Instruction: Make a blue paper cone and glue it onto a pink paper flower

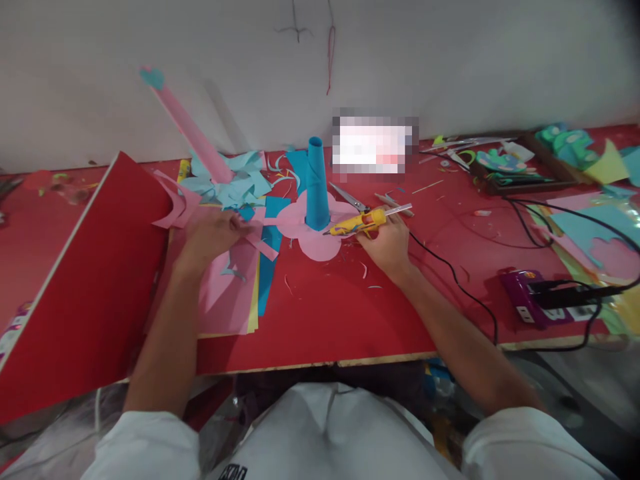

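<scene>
My right hand (390, 245) is wrapped round a yellow glue gun (360, 222) with a clear glue stick out of its back end. Its nozzle points left, over a pink flower-shaped paper base (320, 247). From the middle of that base rises an upright blue paper tube (317, 187). My left hand (213, 233) is over the stacked coloured sheets (230, 300), fingers curled together beside pink paper strips (265, 248). What those fingers pinch, if anything, is hidden.
Scissors (350, 198) lie behind the glue gun. A pink tube (193, 133) leans amid light-blue paper pieces (240, 175) at back left. A red board (90, 280) slants at left. A purple box (530, 297), black cable (457, 280) and dark tray (535, 183) are at right.
</scene>
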Demonstrator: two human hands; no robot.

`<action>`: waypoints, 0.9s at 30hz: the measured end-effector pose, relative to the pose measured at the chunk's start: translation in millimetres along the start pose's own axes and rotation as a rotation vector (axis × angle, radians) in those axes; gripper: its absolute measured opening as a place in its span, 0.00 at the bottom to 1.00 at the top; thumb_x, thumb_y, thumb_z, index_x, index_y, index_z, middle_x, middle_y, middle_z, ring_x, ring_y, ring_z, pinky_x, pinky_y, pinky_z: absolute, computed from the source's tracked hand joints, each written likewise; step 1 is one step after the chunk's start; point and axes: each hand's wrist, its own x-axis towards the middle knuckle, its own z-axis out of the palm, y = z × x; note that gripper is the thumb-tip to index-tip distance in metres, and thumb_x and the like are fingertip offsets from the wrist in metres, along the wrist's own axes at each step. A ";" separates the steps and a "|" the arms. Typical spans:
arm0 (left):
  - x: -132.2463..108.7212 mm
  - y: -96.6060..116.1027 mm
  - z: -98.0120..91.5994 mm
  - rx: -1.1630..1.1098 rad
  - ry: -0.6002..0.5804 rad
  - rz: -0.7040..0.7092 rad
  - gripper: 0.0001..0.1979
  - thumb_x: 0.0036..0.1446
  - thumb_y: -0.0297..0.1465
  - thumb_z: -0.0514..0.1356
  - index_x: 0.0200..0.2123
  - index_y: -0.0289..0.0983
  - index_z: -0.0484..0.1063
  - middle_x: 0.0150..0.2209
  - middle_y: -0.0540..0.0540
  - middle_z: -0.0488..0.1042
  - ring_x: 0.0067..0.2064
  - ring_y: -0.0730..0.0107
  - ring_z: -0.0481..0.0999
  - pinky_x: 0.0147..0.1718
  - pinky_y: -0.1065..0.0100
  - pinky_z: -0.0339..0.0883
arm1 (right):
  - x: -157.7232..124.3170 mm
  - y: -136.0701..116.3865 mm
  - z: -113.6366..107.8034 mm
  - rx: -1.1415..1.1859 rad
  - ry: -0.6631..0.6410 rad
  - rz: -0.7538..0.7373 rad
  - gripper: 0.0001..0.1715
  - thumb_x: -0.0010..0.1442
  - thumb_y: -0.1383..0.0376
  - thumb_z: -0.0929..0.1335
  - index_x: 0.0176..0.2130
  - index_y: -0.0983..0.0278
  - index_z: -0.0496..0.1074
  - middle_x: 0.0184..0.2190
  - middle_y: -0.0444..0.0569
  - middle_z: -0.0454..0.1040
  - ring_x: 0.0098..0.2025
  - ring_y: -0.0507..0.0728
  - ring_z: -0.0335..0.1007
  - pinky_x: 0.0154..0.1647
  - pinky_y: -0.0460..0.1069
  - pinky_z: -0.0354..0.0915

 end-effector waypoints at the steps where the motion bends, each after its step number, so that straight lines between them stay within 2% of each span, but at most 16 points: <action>1: -1.8 0.8 0.1 0.044 -0.024 -0.022 0.14 0.61 0.43 0.63 0.33 0.39 0.71 0.37 0.45 0.78 0.40 0.60 0.74 0.39 0.65 0.59 | -0.1 -0.3 0.0 0.001 -0.002 -0.004 0.18 0.56 0.63 0.73 0.47 0.63 0.76 0.49 0.60 0.82 0.54 0.71 0.78 0.58 0.66 0.72; 3: -3.9 3.1 0.8 0.082 -0.086 -0.032 0.14 0.60 0.43 0.63 0.32 0.39 0.70 0.35 0.46 0.77 0.37 0.63 0.73 0.36 0.66 0.57 | -0.5 -1.3 0.1 0.001 -0.002 -0.007 0.18 0.56 0.63 0.73 0.47 0.63 0.76 0.48 0.60 0.82 0.54 0.71 0.78 0.58 0.66 0.72; 6: -2.8 6.9 0.3 0.043 -0.163 0.044 0.13 0.60 0.40 0.63 0.29 0.40 0.67 0.31 0.48 0.75 0.33 0.65 0.70 0.32 0.65 0.54 | -1.0 -2.7 0.0 0.003 0.004 -0.003 0.17 0.56 0.63 0.74 0.46 0.62 0.76 0.47 0.59 0.82 0.54 0.71 0.78 0.58 0.66 0.72; 8: -1.6 9.2 -3.4 0.011 -0.114 0.066 0.12 0.59 0.39 0.62 0.28 0.40 0.67 0.30 0.48 0.73 0.32 0.65 0.70 0.32 0.65 0.55 | -1.0 -2.9 -0.2 0.009 0.004 0.001 0.17 0.56 0.63 0.73 0.46 0.62 0.76 0.48 0.59 0.82 0.54 0.71 0.78 0.58 0.66 0.72; 10: -2.3 11.8 -9.8 -0.048 0.065 0.048 0.09 0.59 0.37 0.62 0.31 0.39 0.70 0.29 0.48 0.72 0.33 0.66 0.69 0.33 0.64 0.58 | -0.6 -2.5 -0.4 0.010 -0.002 0.007 0.17 0.56 0.64 0.73 0.46 0.63 0.77 0.48 0.60 0.82 0.55 0.71 0.78 0.58 0.66 0.72; 14: -10.6 20.7 -19.0 -0.149 0.619 0.009 0.10 0.67 0.38 0.58 0.43 0.38 0.74 0.36 0.47 0.74 0.38 0.67 0.73 0.41 0.60 0.65 | 0.2 -2.4 -0.1 -0.022 -0.043 0.026 0.18 0.57 0.64 0.72 0.48 0.64 0.76 0.49 0.61 0.82 0.56 0.72 0.77 0.59 0.66 0.71; 16: -15.6 26.9 -15.5 -0.160 0.779 0.032 0.11 0.71 0.38 0.56 0.45 0.38 0.74 0.39 0.45 0.75 0.41 0.66 0.75 0.43 0.58 0.66 | 0.4 -3.5 0.5 -0.042 -0.075 0.031 0.19 0.58 0.64 0.72 0.50 0.65 0.76 0.50 0.62 0.82 0.57 0.72 0.77 0.59 0.66 0.71; 17: -17.6 30.0 -11.3 -0.172 0.814 0.054 0.11 0.71 0.38 0.55 0.44 0.39 0.74 0.40 0.44 0.75 0.41 0.65 0.75 0.43 0.58 0.67 | 0.4 -4.4 0.8 -0.051 -0.087 0.032 0.20 0.59 0.64 0.72 0.51 0.65 0.76 0.51 0.63 0.82 0.57 0.72 0.77 0.60 0.66 0.70; 19: -20.5 35.5 0.5 -0.204 0.841 0.109 0.09 0.71 0.37 0.57 0.41 0.40 0.73 0.39 0.43 0.75 0.40 0.62 0.76 0.42 0.57 0.68 | 0.6 -5.9 1.5 -0.068 -0.091 0.035 0.21 0.60 0.65 0.71 0.53 0.66 0.76 0.53 0.63 0.82 0.58 0.72 0.76 0.61 0.66 0.70; 24: -23.2 45.3 29.7 -0.117 0.702 0.323 0.08 0.72 0.34 0.57 0.41 0.42 0.75 0.34 0.44 0.77 0.35 0.62 0.77 0.38 0.59 0.68 | 1.7 -6.7 3.2 -0.099 -0.111 0.044 0.22 0.60 0.68 0.72 0.54 0.66 0.77 0.53 0.65 0.81 0.58 0.73 0.77 0.62 0.68 0.70; 27: -24.8 52.6 38.7 -0.020 0.728 0.481 0.09 0.71 0.32 0.56 0.40 0.42 0.76 0.31 0.45 0.77 0.33 0.63 0.77 0.35 0.60 0.69 | 2.4 -6.9 4.6 -0.099 -0.145 0.038 0.21 0.61 0.69 0.72 0.54 0.67 0.77 0.53 0.66 0.81 0.58 0.74 0.77 0.62 0.68 0.70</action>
